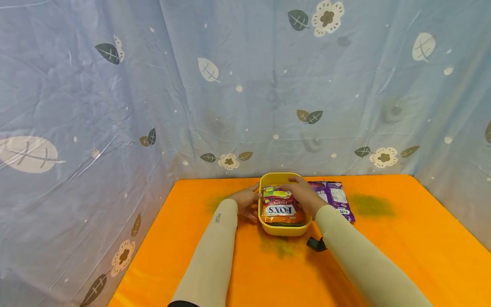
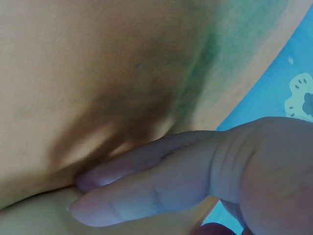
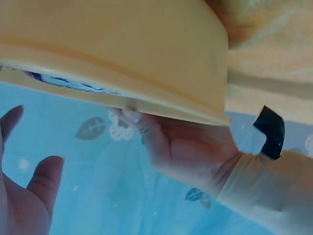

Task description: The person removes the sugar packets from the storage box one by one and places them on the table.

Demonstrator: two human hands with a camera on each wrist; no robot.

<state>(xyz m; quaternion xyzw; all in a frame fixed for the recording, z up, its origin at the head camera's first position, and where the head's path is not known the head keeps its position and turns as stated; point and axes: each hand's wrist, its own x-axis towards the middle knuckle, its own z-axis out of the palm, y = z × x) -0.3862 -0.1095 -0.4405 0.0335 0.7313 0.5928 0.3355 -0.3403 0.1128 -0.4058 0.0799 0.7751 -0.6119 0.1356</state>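
Note:
A yellow plastic container (image 1: 285, 231) holds a Fox's Fruits candy bag (image 1: 280, 209), its lettering upside down in the head view. My left hand (image 1: 245, 200) grips the container's left side. Its thumb reaches the rim, as the right wrist view also shows, and in the left wrist view straight fingers (image 2: 142, 196) lie against the outer wall. Over the container's right side is my right hand (image 1: 303, 194), with thumb and finger spread apart above the bag. In the right wrist view this right hand (image 3: 29, 196) has nothing between its fingers.
Flat purple Fox's packaging (image 1: 337, 196) lies on the orange tabletop (image 1: 268, 277), right of the container. A black wrist attachment (image 1: 316, 244) sticks out by the right sleeve. Patterned blue curtains (image 1: 245, 128) hang behind the table and at both sides.

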